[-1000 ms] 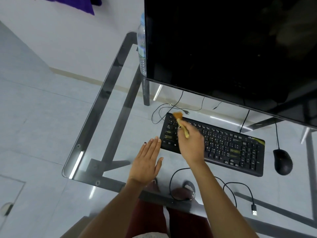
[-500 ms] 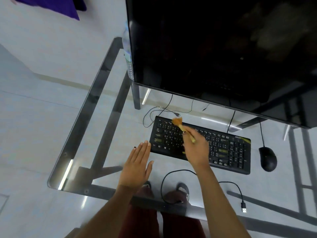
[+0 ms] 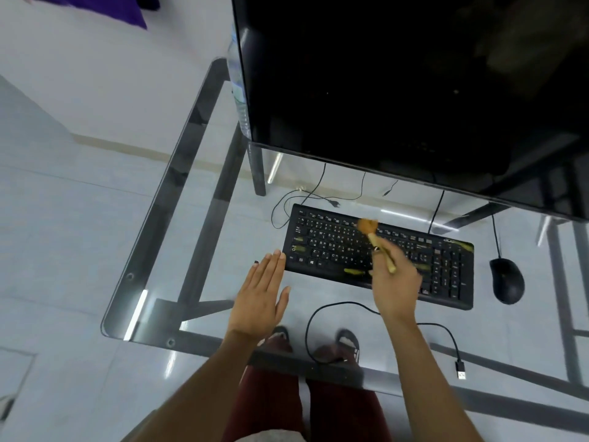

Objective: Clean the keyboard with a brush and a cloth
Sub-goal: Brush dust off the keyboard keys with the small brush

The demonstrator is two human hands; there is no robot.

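A black keyboard (image 3: pixel 334 247) lies on the glass desk (image 3: pixel 197 256), below a large dark monitor. My right hand (image 3: pixel 395 279) grips a small wooden brush (image 3: pixel 374 239) over the keyboard's middle; the orange bristles touch the upper key rows. My left hand (image 3: pixel 261 298) lies flat on the glass, fingers together, with its fingertips at the keyboard's left front corner. Yellowish smears show on several keys. No cloth is in view.
The monitor (image 3: pixel 398 90) overhangs the back of the desk. A black mouse (image 3: pixel 506 280) sits right of the keyboard. A loose USB cable (image 3: pixel 459 373) loops near the front edge. A water bottle (image 3: pixel 237 90) stands behind the monitor's left edge. My legs show through the glass.
My right hand has swept the brush rightward along the keyboard's top rows, from the left end toward the middle. My left hand stays flat by the keyboard's left corner.
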